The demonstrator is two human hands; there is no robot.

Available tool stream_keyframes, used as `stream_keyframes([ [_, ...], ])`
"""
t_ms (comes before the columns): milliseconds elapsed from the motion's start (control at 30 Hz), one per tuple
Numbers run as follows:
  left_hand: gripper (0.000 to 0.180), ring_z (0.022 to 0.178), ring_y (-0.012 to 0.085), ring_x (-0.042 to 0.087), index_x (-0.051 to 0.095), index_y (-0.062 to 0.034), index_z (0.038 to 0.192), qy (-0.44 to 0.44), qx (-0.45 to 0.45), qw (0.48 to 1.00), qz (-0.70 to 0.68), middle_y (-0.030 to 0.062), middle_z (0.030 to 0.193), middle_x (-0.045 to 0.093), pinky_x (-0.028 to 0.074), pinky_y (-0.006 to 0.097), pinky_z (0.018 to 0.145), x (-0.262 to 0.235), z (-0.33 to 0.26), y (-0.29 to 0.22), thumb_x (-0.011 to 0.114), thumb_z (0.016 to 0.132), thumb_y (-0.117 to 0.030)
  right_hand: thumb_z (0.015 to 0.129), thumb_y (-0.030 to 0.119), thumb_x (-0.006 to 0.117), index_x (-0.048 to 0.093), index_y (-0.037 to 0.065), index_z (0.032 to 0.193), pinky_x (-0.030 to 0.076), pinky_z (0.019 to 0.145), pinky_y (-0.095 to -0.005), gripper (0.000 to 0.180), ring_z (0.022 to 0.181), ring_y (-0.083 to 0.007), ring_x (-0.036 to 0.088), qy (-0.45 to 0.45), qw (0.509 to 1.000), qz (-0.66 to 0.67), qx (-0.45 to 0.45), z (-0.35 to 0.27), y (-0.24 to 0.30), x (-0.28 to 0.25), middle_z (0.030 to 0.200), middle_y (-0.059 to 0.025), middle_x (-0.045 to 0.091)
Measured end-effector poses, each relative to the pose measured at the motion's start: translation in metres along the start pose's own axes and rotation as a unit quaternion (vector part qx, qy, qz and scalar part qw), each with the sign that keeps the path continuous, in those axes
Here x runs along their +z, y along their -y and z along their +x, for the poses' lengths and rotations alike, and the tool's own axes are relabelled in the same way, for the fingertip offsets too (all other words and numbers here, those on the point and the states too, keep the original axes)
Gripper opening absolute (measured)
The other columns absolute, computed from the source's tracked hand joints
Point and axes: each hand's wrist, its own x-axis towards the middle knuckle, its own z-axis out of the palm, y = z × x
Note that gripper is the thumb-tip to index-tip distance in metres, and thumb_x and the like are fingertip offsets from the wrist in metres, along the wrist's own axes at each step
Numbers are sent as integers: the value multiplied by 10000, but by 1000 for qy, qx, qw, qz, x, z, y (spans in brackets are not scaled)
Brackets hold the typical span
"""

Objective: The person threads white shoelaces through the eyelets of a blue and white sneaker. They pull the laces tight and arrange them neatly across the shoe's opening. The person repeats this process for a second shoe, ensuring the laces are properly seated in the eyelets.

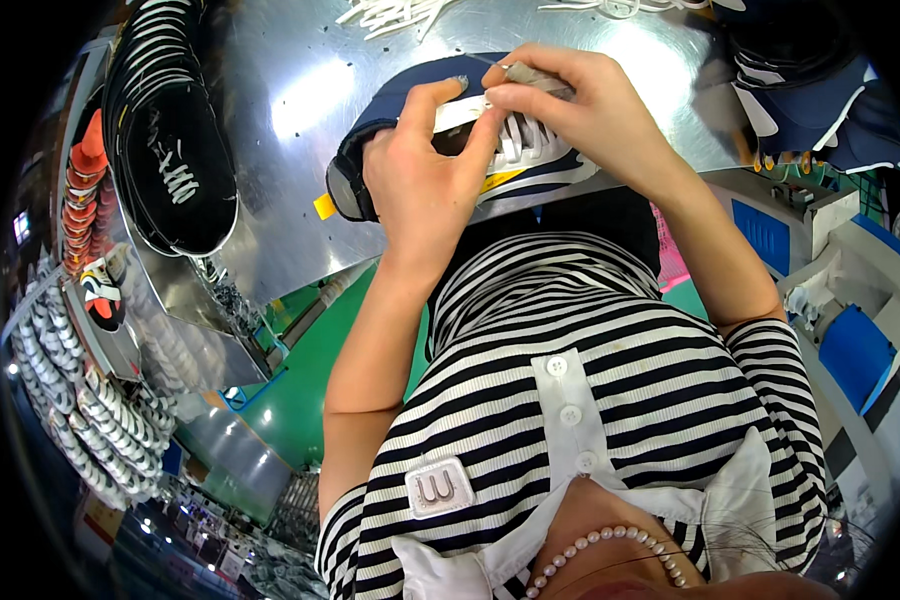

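On the metal table in front of me lies a navy shoe upper (400,88) with white laces (528,140) across its front and a yellow tab at its left end. My left hand (420,175) grips the upper, its thumb and forefinger curled along a white strip (457,113) at the opening. Touching my left thumb, my right hand (595,105) pinches at the lace. It also holds a thin tool with a grey wrapped handle (538,78), whose slim metal tip points left. The exact contact between fingertips and lace is partly hidden.
A long stack of black shoe uppers (175,170) stands along the left of the table (280,210). Loose white laces (395,14) lie at the far edge. Navy uppers (805,115) are piled at the right. White and orange shoe parts hang at the far left.
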Motion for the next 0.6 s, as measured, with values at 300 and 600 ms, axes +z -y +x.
stream_keyframes([
  [300, 299, 531, 290, 613, 681, -86, 978, -70, 42, 997, -4, 91, 645, 670, 475, 366, 598, 7, -1, 5, 791, 753, -249, 936, 205, 610, 590, 37, 986, 481, 612, -329, 177, 676, -232, 636, 14, 985, -159, -67, -24, 2, -17, 742, -94, 656],
  [600, 279, 589, 196, 634, 650, -31, 1083, -13, 34, 999, -10, 99, 693, 681, 482, 299, 584, 0, -13, -5, 703, 816, -90, 917, 187, 602, 545, 39, 908, 469, 574, -410, 159, 654, -305, 641, 88, 934, -323, -123, 3, 7, 0, 703, -106, 649],
])
